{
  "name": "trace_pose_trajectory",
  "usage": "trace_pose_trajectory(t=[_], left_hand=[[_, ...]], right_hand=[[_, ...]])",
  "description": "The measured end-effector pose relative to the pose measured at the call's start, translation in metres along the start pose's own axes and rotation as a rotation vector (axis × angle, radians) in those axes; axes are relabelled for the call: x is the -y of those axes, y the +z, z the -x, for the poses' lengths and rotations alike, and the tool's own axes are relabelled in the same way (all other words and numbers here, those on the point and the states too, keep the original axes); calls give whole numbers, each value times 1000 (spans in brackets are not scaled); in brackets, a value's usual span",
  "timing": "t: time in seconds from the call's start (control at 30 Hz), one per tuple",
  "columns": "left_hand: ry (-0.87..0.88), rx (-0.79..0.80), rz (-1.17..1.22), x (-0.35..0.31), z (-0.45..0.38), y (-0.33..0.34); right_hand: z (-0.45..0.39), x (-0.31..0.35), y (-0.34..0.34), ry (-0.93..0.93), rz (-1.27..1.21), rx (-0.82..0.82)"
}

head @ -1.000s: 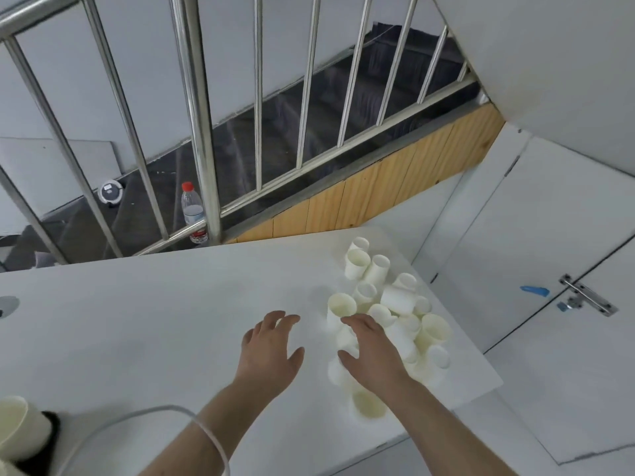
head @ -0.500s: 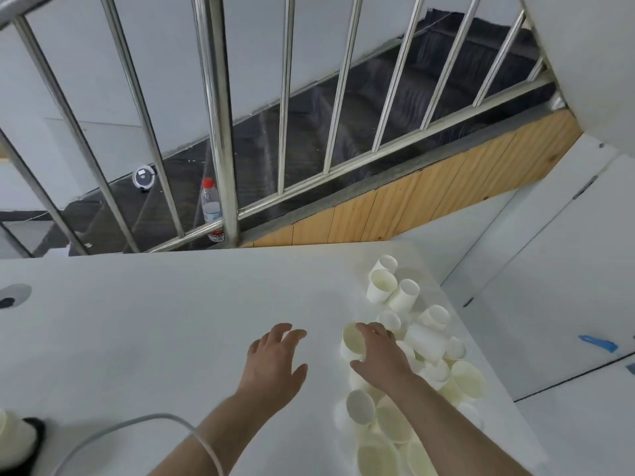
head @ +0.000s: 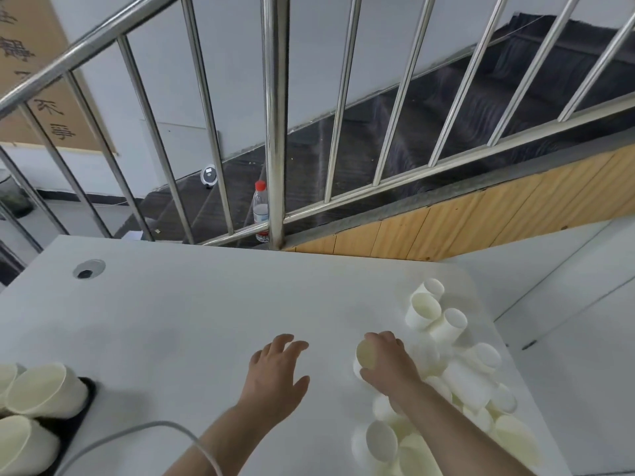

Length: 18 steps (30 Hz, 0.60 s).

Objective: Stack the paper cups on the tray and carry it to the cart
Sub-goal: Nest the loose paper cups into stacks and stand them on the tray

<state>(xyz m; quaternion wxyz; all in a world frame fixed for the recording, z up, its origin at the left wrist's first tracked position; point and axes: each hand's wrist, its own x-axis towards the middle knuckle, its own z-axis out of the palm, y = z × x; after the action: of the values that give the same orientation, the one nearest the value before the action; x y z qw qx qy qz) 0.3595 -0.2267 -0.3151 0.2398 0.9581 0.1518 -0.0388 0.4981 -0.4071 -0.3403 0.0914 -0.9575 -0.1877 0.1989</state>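
At the far left edge, several paper cups (head: 41, 389) lie on their sides on a dark tray (head: 80, 412), which sits on the white counter (head: 192, 321). A round grommet hole (head: 88, 268) is set into the counter near its back left corner. A pale cable (head: 137, 432) arcs across the lower left and passes over the left forearm.

The left hand (head: 275, 376) is just above or on the bare counter near the middle, palm down, its fingers (head: 283, 341) spread and relaxed, holding nothing. Just beside it to the right, the right hand (head: 390, 367) grips a single cup (head: 365, 355) lying on its side, mouth turned toward the left hand; its fingers (head: 385, 338) curl over the top of the cup and the thumb is underneath.

Right of that hand, a loose heap of paper cups (head: 460, 379) covers the right end of the counter, most tipped on their sides and touching one another, a few with mouths facing the camera. How many there are is hard to tell, as white blurs into white.

Behind the counter, a steel stair railing (head: 275, 132) rises over a dark staircase (head: 395, 139), with a red-capped plastic bottle (head: 260, 209) standing beside the thick post and a small round white device (head: 208, 174) on a step further left. Wood panelling (head: 464, 225) runs under the stairs on the right.
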Motion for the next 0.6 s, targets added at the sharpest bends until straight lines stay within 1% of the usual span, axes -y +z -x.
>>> trace_pose_trajectory(t=[0.17, 0.3, 0.37, 0.47, 0.53, 0.6], left_hand=[[-66, -19, 8, 13, 0, -3], [-99, -10, 2, 23, 4, -2], [-106, -4, 4, 27, 6, 0], [-107, 13, -4, 29, 7, 2], [-101, 23, -5, 28, 6, 4], [-88, 33, -1, 25, 3, 6]], right_hand=[[-5, 45, 12, -234, -45, 66], [-4, 67, 30, -333, 11, 111], [-3, 70, 36, -353, 40, 137], [-1, 67, 35, -351, 16, 147], [2, 59, 27, -316, -12, 100], [6, 44, 16, -246, -3, 17]])
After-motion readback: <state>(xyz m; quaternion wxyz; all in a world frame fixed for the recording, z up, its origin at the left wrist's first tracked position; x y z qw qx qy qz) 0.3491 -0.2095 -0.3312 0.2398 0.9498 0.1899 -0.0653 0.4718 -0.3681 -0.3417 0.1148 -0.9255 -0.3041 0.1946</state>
